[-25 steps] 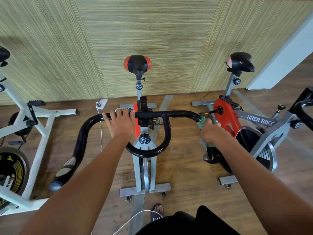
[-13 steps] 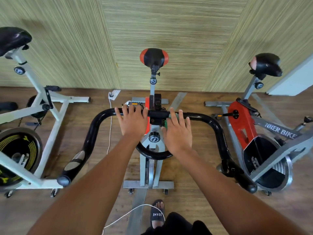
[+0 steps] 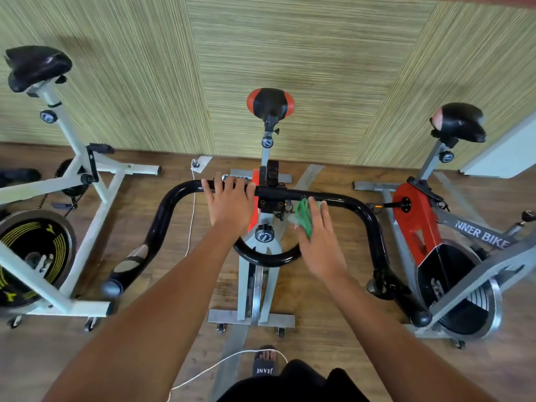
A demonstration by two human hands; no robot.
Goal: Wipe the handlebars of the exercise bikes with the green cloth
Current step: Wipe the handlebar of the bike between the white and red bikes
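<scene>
3 exercise bikes in a row on a wood floor [image 3: 319, 338], facing a striped green wall [image 3: 290, 53], 3 saddles total

Left: white bike [image 3: 95, 198], black saddle [image 3: 37, 66], black flywheel with yellow stripes [image 3: 32, 250]

1 white cable [image 3: 191, 213] runs down the floor from a socket plate [image 3: 201, 163], between white bike and middle bike

Centre: middle bike [image 3: 255, 285], grey frame, red-and-black saddle [image 3: 270, 103], 1 black handlebar [image 3: 342, 200] with wide curved ends and an inner loop. 2 hands on it. left hand [image 3: 230, 204] rests on the top bar just left of the centre clamp, fingers fairly straight, side by side, laid across the bar, thumb not visible. right hand [image 3: 319, 242] just right of the clamp, fingers straight and pressed together, flat on top of 1 green cloth [image 3: 304, 217]. Cloth bunched under those fingers, upper edge at the top bar, between bar and inner loop

Bottom centre: 1 foot in a black sandal [image 3: 265, 365]

Right: right bike [image 3: 417, 221], red and grey, black saddle [image 3: 459, 123], its own handlebar not clearly seen
</scene>
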